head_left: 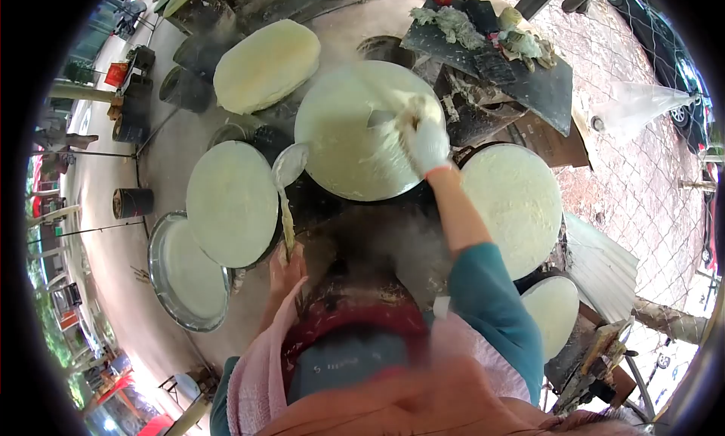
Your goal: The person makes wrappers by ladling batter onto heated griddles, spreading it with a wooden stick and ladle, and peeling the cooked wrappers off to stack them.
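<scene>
My left hand (288,265) is wrapped round the pale-coated handle of a ladle (291,164), whose round bowl lies between two round pans. In a white glove, my right hand (426,143) is over the right side of the large central round pan (332,145) of pale yellow batter. It grips a tool blurred by motion, with a flat dark-looking blade (381,118) near the batter surface. Faint steam rises around the pan.
Round batter surfaces stand at left (232,204) and right (511,209), with a metal basin (189,273) at far left. A thick pale oval slab (267,66) is at the upper left. A dark board (547,88) with scraps and a wire fence are at right.
</scene>
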Tool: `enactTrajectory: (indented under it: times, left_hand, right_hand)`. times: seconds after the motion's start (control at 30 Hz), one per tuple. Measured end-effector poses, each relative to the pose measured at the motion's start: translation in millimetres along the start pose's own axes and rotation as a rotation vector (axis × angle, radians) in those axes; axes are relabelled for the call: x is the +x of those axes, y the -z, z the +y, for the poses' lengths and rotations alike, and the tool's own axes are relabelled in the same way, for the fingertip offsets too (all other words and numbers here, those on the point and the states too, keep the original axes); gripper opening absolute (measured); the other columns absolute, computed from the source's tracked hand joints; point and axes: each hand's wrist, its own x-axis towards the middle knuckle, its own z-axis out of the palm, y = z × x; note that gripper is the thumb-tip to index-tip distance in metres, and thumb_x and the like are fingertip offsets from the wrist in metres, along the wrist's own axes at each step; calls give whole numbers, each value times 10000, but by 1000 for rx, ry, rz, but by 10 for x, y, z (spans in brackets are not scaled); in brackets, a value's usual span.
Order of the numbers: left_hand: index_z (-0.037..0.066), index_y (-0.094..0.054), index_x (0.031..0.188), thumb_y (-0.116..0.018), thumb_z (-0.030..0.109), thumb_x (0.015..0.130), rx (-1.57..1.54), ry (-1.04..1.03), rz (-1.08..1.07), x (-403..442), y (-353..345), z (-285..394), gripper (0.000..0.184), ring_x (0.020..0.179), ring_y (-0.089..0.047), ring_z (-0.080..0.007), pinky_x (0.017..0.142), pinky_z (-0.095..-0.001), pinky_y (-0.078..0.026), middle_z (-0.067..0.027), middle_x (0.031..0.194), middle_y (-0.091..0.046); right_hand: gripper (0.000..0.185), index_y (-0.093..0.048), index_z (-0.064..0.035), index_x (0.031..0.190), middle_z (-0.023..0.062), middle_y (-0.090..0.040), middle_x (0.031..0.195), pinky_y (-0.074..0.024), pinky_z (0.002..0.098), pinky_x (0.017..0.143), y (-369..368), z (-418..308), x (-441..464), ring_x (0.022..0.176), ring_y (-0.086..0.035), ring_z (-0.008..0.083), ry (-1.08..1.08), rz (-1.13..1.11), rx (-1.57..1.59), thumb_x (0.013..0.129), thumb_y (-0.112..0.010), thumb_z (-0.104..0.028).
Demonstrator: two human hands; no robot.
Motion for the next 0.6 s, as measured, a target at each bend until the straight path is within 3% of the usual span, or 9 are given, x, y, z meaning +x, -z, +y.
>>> enactTrajectory:
  times: [0.07,0.1,0.13,0.17,0.23,0.3,0.43,0.5,0.6]
  left_hand:
    - [27,-537,966,-554,145,914,-171,144,-16,-43,-53,229,130,545,-516,-148,468,-319,-415,-54,675,-484]
    - [27,-535,960,-557,145,912,112,-104,-9,36,-36,129,129,549,-522,-151,470,-319,-416,-57,672,-488]
    - [27,-533,954,-561,144,910,394,-352,3,170,18,-91,129,553,-527,-154,471,-320,-416,-60,668,-491]
    - [29,-523,940,-553,159,921,313,-326,-35,194,-23,-43,135,515,-498,-138,442,-300,-388,-48,645,-471]
    - [33,-504,912,-538,187,942,151,-267,-102,239,-103,54,161,437,-438,-108,384,-262,-331,-23,599,-429]
    - [27,-493,939,-521,221,965,-78,4,-117,-56,-403,738,198,387,-350,-94,368,-247,-277,14,560,-349]
    - [7,-489,942,-501,246,976,-113,-87,-154,-55,-517,689,241,382,-345,-97,354,-255,-281,3,566,-358]
    - [13,-486,893,-488,205,973,-142,-118,-136,-84,-517,654,209,376,-355,-99,354,-258,-284,-1,556,-376]
    - [48,-471,787,-496,175,956,-123,-98,-112,-127,-536,755,213,367,-384,-112,351,-269,-297,-9,536,-403]
  right_hand:
    - [487,-514,-95,1304,247,-627,1030,-489,417,812,34,87,-527,937,-629,360,-41,-145,271,871,-585,-306]
    - [543,-479,-68,1348,245,-616,1134,-481,353,882,204,6,-851,1023,-626,319,-120,-166,375,859,-640,-241]
    - [531,-462,29,1336,179,-570,1271,-440,296,949,72,206,-1147,1104,-592,232,-262,-45,892,874,-642,-160]
    - [508,-431,95,1331,128,-503,1345,-383,278,1011,176,279,-1361,1163,-523,182,-356,45,1008,902,-607,-112]
    - [305,-588,-99,1210,-25,-593,727,-431,229,455,115,710,-1774,525,-528,88,-853,-132,1119,920,-587,-191]
    - [197,-621,-196,1100,-84,-438,553,-236,229,325,229,397,-1940,358,-328,62,-1001,-308,1177,915,-592,-259]
    - [234,-620,-162,1056,-60,-422,548,-264,234,318,515,460,-1888,353,-347,76,-817,-372,1085,886,-604,-322]
    - [247,-621,-146,1043,-56,-425,546,-264,236,317,519,726,-1753,353,-349,80,-864,-282,1049,877,-607,-329]
    - [227,-627,-169,1038,-48,-440,554,-259,231,326,474,677,-1714,351,-349,84,-935,-480,1031,882,-608,-332]
